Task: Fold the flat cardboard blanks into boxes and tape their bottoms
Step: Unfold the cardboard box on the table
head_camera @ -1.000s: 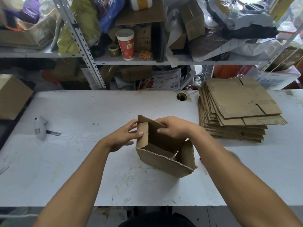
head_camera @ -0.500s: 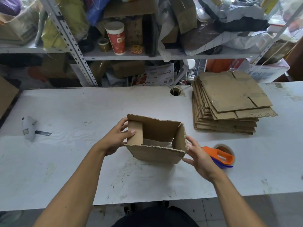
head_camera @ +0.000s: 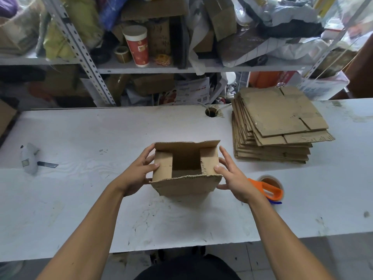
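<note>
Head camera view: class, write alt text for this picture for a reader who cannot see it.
A person's left hand and right hand hold a partly folded cardboard box by its sides over a white table, thumbs pressing its two side flaps inward. A stack of flat cardboard blanks lies to the right, with an orange tape dispenser nearer the right hand.

I see soft, even daylight, brightest upper right; faint shadows on the table (head_camera: 80, 199); edges bend, corners blur.

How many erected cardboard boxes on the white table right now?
1. The brown cardboard box stands at the table's centre, open side up, held between the left hand and right hand. The other cardboard is a stack of flat cardboard blanks, far right.
</note>
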